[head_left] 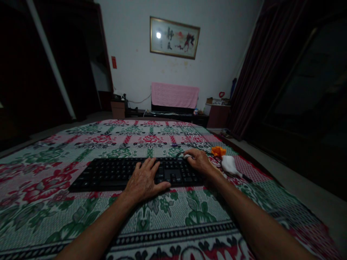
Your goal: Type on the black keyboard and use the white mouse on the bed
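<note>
A black keyboard (114,172) lies across a flower-patterned bedspread (81,213). My left hand (145,180) rests flat on its middle keys with the fingers stretched out. My right hand (199,161) is at the keyboard's right end, its fingers curled around a small pale object (187,156) that I cannot make out. A thin dark cable (180,154) runs from under that hand along the keyboard's far edge.
A crumpled white tissue (230,165) and a small orange item (218,151) lie just right of my right hand. Beyond the bed stand a low cabinet with a pink cloth (175,95), a framed picture (174,37), and dark curtains (255,79) on the right.
</note>
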